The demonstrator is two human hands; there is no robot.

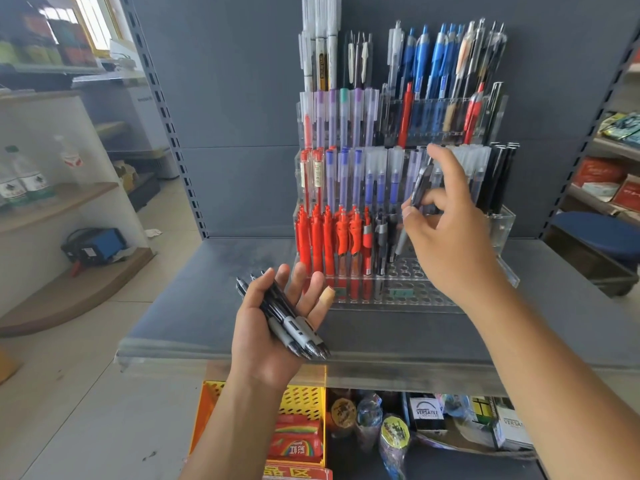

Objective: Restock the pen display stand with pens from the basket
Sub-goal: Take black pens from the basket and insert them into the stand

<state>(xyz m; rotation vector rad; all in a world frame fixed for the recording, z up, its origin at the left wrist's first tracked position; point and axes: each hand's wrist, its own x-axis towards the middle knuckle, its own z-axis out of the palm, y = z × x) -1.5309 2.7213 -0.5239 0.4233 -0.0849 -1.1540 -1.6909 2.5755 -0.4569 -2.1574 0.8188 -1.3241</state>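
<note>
Left hand: grip is holding a bundle of black pens, fingers splayed. Right hand: grip is pinching one dark pen before the pen display stand.

head-worn view, facing forward and down, close to pen display stand

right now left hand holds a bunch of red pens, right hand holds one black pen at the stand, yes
Wrong colour: in the head view the left hand holds black pens; the right hand does hold one black pen at the stand.
</note>
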